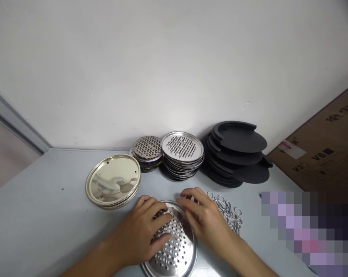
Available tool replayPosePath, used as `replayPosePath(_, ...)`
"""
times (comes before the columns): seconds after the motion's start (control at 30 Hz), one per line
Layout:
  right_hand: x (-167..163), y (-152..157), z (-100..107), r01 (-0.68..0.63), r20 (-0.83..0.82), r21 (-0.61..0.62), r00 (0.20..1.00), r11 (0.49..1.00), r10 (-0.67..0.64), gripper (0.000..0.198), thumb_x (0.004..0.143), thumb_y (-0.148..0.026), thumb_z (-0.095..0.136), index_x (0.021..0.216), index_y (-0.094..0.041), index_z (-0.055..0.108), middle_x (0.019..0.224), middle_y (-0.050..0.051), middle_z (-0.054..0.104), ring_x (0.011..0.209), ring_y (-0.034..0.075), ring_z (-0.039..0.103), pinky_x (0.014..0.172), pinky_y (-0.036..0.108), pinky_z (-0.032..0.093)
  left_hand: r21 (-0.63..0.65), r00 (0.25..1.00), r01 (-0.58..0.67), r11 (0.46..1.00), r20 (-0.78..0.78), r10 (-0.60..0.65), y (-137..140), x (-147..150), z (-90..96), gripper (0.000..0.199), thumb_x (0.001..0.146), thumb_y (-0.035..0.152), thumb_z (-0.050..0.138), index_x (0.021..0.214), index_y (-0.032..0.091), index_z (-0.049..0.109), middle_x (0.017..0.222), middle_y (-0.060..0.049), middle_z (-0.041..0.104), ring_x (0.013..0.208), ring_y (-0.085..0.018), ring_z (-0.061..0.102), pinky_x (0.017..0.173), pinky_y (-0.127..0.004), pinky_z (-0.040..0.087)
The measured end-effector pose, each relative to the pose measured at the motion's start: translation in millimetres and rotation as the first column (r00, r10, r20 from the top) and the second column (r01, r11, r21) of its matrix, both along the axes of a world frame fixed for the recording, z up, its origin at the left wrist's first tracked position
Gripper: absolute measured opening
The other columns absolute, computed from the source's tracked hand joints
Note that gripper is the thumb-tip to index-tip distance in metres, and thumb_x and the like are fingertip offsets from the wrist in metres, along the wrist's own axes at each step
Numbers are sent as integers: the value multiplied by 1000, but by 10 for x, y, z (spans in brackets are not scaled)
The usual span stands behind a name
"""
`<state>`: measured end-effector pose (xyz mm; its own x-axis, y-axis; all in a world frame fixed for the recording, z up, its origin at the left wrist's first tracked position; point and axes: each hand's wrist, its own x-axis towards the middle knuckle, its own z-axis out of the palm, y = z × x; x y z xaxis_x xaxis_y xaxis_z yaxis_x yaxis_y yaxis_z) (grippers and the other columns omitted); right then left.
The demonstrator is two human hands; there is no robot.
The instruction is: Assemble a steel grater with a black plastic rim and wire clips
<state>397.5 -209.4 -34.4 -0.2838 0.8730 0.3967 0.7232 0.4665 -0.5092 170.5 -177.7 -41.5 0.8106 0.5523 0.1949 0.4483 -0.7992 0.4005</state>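
Observation:
A round metal grater disc (174, 246) with rows of raised holes lies on the table in front of me. My left hand (151, 227) rests over its left side, fingers spread and thumb apart on the perforated face. At the disc's upper right rim, my right hand (201, 213) has its fingers bent in toward the thumb. Whether anything small is between those fingertips is hidden. Just right of that hand lies a loose heap of metal wire clips with ring ends (227, 209), partly covered by it.
Shiny gold-toned round plates (116, 179) are stacked at left. Behind stand a short stack topped by a grater disc (147, 147), a taller stack of silver grater discs (182, 148), and black round holders (240, 140). A cardboard box (321, 154) stands at right beside a pixelated area.

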Motion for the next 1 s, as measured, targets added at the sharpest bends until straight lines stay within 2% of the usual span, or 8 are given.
replayPosePath(0.07,47,39,69,42,-32,143,999,989,-37,33,91,-4,49,113,-20,69,105,11,65,95,23,61,80,39,55,3,1000,-4,1000,6,4,11,6,4,26,92,28,62,117,25,61,118,-6,62,105,-27,55,97,-50,38)
replayPosePath(0.17,117,154,182,75,-40,324,997,943,-65,29,91,-6,54,113,-20,67,102,10,67,89,22,62,75,37,55,-14,1000,-7,1000,11,8,35,21,25,30,91,29,63,121,26,60,118,-6,63,105,-27,55,98,-50,38)
replayPosePath(0.23,154,271,249,86,-14,411,996,908,-88,28,91,-6,57,114,-19,67,101,11,68,88,21,63,75,37,55,-27,1000,-13,1000,21,14,54,28,28,36,91,29,64,126,27,58,119,-5,63,107,-27,55,99,-51,38)
replayPosePath(0.33,197,476,315,145,33,475,983,868,-182,25,92,-10,58,114,-17,67,104,12,69,90,22,66,77,37,57,-45,998,-39,998,49,42,87,24,-14,38,90,31,66,128,28,57,121,-5,62,110,-27,55,100,-49,41)
replayPosePath(0.43,232,645,333,205,51,468,965,860,-258,22,95,-15,56,114,-15,68,111,14,68,85,21,69,71,33,58,-90,993,-71,993,92,79,134,5,-99,36,92,30,65,127,29,57,123,-6,61,114,-26,54,99,-44,45)
replayPosePath(0.57,268,741,305,199,56,393,969,898,-239,21,97,-17,53,110,-16,70,117,14,66,75,17,69,68,31,58,-142,986,-76,987,139,96,196,-14,-174,34,93,28,61,127,28,57,124,-7,61,117,-25,54,101,-41,46)
replayPosePath(0.77,289,748,251,148,26,331,986,932,-166,22,98,-17,52,108,-17,71,113,12,68,92,22,70,83,35,58,-179,982,-63,982,164,93,194,-4,-145,30,94,28,60,124,25,60,122,-9,62,116,-24,55,102,-40,47)
replayPosePath(1.0,284,749,247,143,-63,360,990,922,-129,21,96,-15,53,108,-18,70,106,11,70,92,22,69,83,35,58,-175,978,-72,982,183,104,177,14,-107,29,93,24,61,122,24,61,119,-8,64,114,-24,56,100,-40,48)
